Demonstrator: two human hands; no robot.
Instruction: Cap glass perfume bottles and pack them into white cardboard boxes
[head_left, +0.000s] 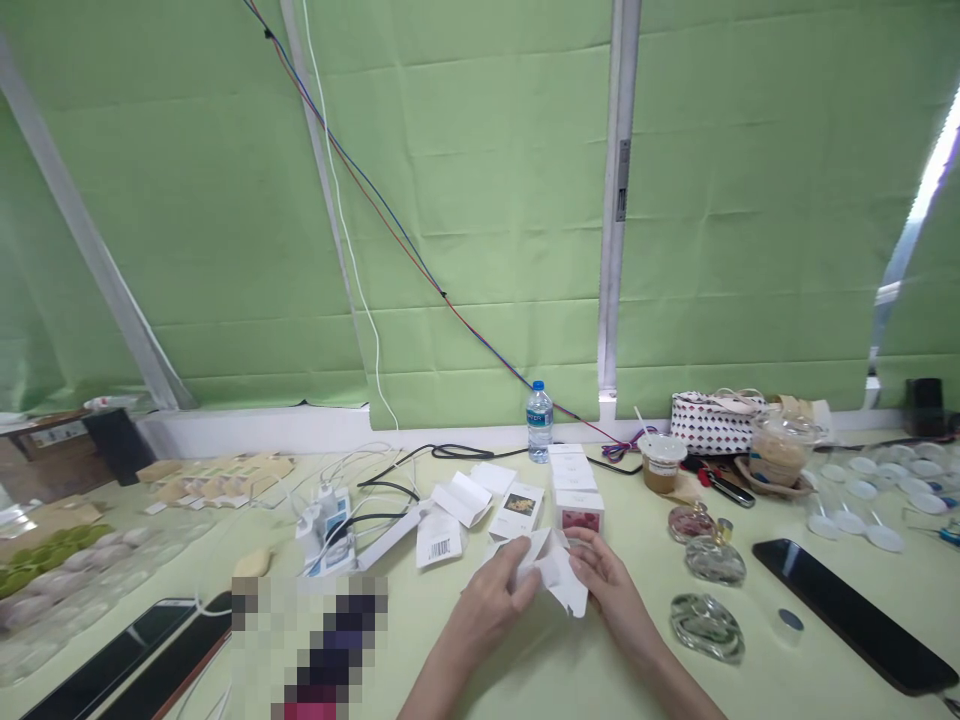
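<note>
Between my hands is a small white paper carton [555, 570] with loose flaps spread apart. My left hand [499, 592] grips its left side with bent fingers and thumb, and my right hand [609, 582] pinches the right edge. Just beyond stand white boxes in a row, the nearest a box with a red picture [579, 510]. A white box with a yellow flower picture [519, 508] lies left of it, near several white cartons [463, 497] and a carton with a barcode [439, 545]. Glass bottles [706, 627] and a silver cap [790, 622] lie to the right.
A black phone [855, 612] lies at the right, before clear domed plastic pieces [851, 515]. Drink cups [662, 462] and a water bottle [539, 424] stand at the back. Leftward are a power strip with cables [330, 530], dark flat devices [120, 650] and trays [90, 590].
</note>
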